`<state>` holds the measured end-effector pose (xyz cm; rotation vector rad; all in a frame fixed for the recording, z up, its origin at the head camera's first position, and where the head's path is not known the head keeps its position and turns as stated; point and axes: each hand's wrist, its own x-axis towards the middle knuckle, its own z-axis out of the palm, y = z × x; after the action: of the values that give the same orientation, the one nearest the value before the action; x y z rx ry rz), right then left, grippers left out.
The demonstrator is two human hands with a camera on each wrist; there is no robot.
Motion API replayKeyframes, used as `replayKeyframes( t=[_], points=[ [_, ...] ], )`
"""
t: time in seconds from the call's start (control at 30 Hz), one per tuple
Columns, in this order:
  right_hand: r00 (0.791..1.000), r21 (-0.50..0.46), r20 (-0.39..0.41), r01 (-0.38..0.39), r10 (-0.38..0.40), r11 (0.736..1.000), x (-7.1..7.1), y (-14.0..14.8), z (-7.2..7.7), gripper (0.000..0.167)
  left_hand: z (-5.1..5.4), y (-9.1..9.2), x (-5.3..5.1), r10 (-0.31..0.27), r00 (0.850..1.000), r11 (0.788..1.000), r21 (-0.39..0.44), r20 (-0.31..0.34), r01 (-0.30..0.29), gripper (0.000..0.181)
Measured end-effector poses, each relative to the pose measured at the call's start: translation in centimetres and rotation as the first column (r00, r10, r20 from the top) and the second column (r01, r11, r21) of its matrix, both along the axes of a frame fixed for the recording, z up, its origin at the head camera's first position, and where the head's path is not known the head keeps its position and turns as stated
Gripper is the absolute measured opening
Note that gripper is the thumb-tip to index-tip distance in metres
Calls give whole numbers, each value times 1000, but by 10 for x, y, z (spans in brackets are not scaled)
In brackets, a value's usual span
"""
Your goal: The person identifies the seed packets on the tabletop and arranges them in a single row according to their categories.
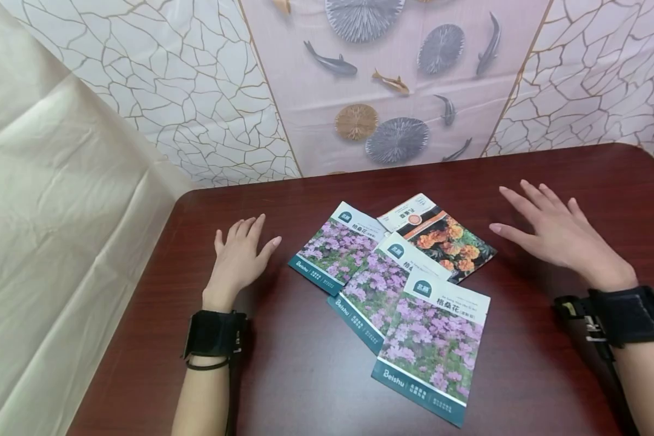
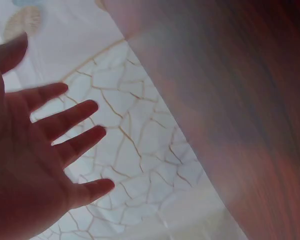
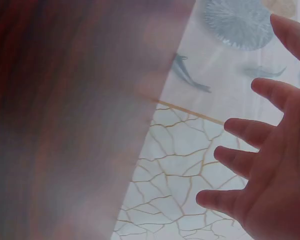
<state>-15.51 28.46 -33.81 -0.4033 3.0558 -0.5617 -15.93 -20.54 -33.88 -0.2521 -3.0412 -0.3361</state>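
Note:
Several flower seed packets lie overlapping on the table in the head view. A pink-flower packet (image 1: 338, 248) is on the left, a second pink-flower packet (image 1: 372, 290) in the middle, and a third pink-flower packet (image 1: 435, 345) nearest the front, overlapping the middle one. Behind them, partly covered, is a packet with orange flowers (image 1: 449, 242). My left hand (image 1: 237, 260) is left of the packets, fingers spread and holding nothing. To their right, my right hand (image 1: 558, 233) also has its fingers spread with nothing in it. Both wrist views show bare palms and no packets.
The dark red wooden table (image 1: 283, 375) has rounded far corners. Behind it hangs a patterned cloth (image 1: 316, 121) with fish and crackle lines. A plain cream sheet (image 1: 76, 242) hangs along the left side. Each wrist wears a black strap (image 1: 214, 333).

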Motion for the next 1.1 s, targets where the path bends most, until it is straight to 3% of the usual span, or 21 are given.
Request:
replayKeyframes(
  t=[0.13, 0.27, 0.43, 0.57, 0.73, 0.9, 1.1],
  points=[
    [999, -15, -37, -12, 12, 1000, 3, -6, 7, 71, 3, 8, 1, 18, 997, 997, 81, -80, -12, 57],
    [997, -26, -67, -31, 29, 999, 5, -16, 15, 70, 7, 16, 2, 41, 997, 992, 122, -66, -33, 55],
    [994, -44, -97, -61, 56, 997, 5, -32, 21, 67, 10, 28, 5, 24, 999, 983, 184, 32, -30, 54],
    [988, -56, -124, -94, 87, 994, 6, -49, 25, 64, 11, 36, 7, -3, 992, 973, 228, 125, -26, 55],
    [974, -24, -152, -173, 167, 985, 9, -78, 30, 63, 8, 42, 6, -12, 980, 978, 206, 198, -30, 56],
    [951, 33, -171, -257, 259, 966, 12, -107, 33, 59, 6, 46, 5, -13, 967, 983, 181, 256, -34, 57],
    [905, 92, -188, -371, 382, 924, 14, -137, 27, 57, 5, 49, 5, -9, 953, 986, 159, 304, -41, 59]
  ],
)
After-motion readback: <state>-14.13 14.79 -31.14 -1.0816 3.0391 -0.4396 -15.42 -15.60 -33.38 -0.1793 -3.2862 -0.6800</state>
